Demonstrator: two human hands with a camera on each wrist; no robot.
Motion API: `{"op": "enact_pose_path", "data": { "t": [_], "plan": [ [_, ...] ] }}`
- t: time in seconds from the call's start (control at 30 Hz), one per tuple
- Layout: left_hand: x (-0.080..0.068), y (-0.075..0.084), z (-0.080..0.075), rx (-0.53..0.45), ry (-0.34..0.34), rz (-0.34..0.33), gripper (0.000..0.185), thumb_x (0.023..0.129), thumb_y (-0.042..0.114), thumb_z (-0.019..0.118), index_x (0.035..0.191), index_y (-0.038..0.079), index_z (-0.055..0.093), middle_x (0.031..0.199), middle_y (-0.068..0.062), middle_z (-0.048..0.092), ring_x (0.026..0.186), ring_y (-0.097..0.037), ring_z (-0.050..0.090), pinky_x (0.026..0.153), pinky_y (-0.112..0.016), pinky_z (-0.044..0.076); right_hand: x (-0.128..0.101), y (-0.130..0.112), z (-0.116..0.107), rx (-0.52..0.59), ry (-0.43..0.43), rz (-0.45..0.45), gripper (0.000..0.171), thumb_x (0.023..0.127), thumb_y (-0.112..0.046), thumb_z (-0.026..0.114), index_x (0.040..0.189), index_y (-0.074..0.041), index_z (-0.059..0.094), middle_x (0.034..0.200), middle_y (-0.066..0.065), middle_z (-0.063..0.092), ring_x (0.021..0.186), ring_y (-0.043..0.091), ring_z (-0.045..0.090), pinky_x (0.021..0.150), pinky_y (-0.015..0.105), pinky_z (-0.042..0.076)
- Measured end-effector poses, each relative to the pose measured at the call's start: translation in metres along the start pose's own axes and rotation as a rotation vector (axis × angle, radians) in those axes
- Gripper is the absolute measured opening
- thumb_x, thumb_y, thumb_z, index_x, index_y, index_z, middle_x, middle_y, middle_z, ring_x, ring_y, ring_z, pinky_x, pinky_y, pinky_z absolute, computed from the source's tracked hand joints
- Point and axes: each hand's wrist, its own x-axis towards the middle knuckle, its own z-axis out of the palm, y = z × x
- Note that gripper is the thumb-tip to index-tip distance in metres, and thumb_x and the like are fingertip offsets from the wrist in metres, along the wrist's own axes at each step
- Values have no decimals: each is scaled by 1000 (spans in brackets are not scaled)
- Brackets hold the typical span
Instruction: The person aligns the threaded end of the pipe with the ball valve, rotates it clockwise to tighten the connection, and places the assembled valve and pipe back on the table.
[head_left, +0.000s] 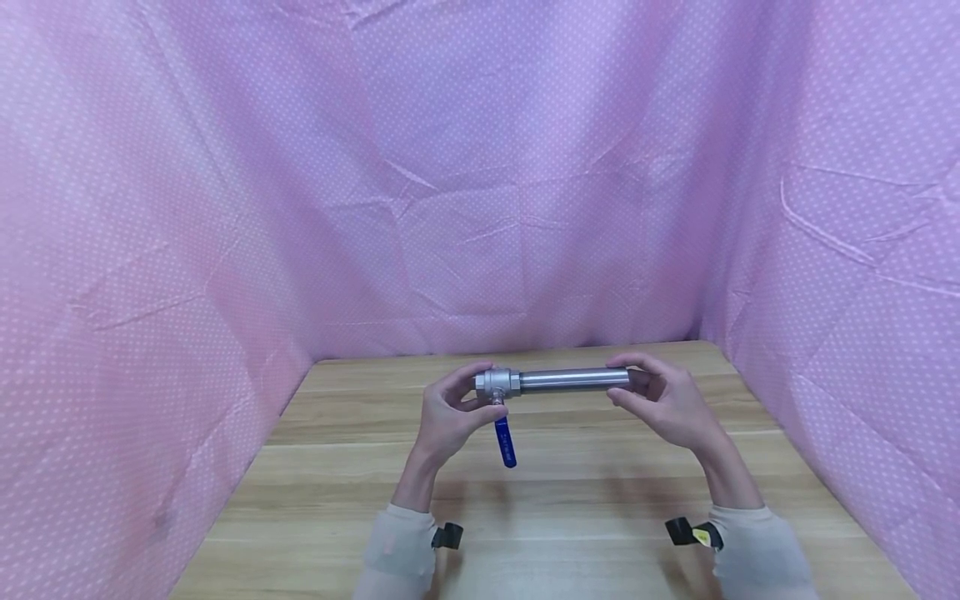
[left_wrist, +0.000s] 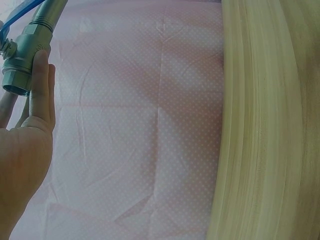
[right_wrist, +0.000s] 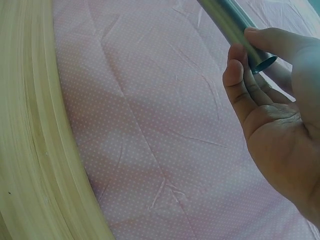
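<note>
A silver ball valve with a blue lever handle is joined to a steel pipe. Together they are held level above the table, the lever pointing down toward the front. My left hand grips the valve at its left end, thumb near the base of the lever. At the pipe's far right end, my right hand pinches it between thumb and fingers. The left wrist view shows the valve's open end beside the fingers. In the right wrist view the pipe's hollow end lies between thumb and fingers.
Below the hands is a wood-grain table. Pink dotted cloth hangs behind it and along both sides. A black strap-mounted device sits at the left wrist, another black device at the right.
</note>
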Motion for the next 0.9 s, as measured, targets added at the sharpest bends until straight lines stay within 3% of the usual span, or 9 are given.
{"op": "enact_pose_path", "data": {
  "t": [0.37, 0.63, 0.9],
  "plan": [
    [0, 0, 0, 10, -3, 1, 66, 84, -6, 94, 145, -6, 69, 144, -31, 69, 124, -11, 76, 110, -37, 68, 0, 1, 0, -25, 16, 12, 35, 99, 9, 80, 133, 5, 73, 99, -13, 81, 85, 1, 78, 72, 19, 70],
    [-1, 1, 0, 16, -2, -1, 66, 84, -2, 95, 145, -5, 69, 143, -28, 71, 124, -10, 76, 111, -37, 68, 0, 0, 1, -46, 23, 20, 34, 100, 5, 81, 133, 3, 74, 89, -2, 81, 78, 9, 78, 66, 22, 68],
    [0, 2, 0, 12, 1, 5, 67, 83, -9, 92, 145, -9, 67, 144, -35, 68, 123, -10, 76, 109, -37, 69, 0, 2, 1, 42, -7, -40, 43, 93, 18, 79, 134, 10, 67, 105, -12, 81, 89, 2, 80, 74, 19, 71]
  ]
}}
